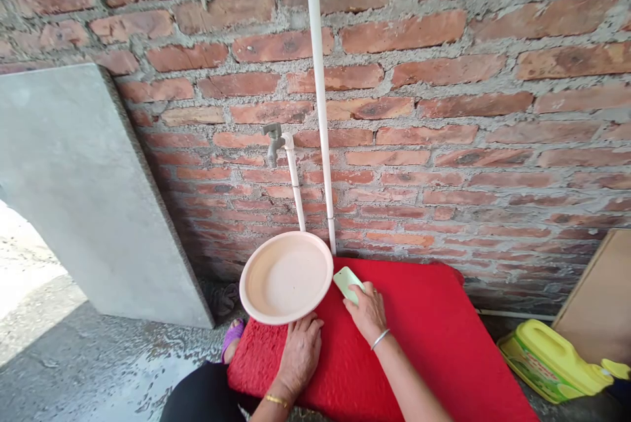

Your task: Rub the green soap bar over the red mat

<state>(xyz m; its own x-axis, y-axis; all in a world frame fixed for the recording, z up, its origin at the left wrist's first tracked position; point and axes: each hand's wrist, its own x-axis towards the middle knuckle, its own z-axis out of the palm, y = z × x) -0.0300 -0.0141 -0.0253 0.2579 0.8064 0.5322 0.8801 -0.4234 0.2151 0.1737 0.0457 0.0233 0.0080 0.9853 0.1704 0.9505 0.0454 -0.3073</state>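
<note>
A pale pink plastic basin (290,281) rests near the far left edge of a red-covered table (424,336). My left hand (302,346), with a gold-coloured bracelet at the wrist, lies with fingers extended against the basin's near rim. Part of its fingertips is hidden at the rim. Just right of the basin, my right hand (367,310) grips a pale green, flat rectangular object (347,280) with rounded corners. Its exact kind is unclear. A silver bracelet circles the right wrist.
Behind the basin, a grey tap (273,142) sticks out from a white pipe (296,188) along the brick wall (409,165). A grey slab (108,198) leans at left. On the right floor lies a yellow jug (555,359) beside a brown board (604,297).
</note>
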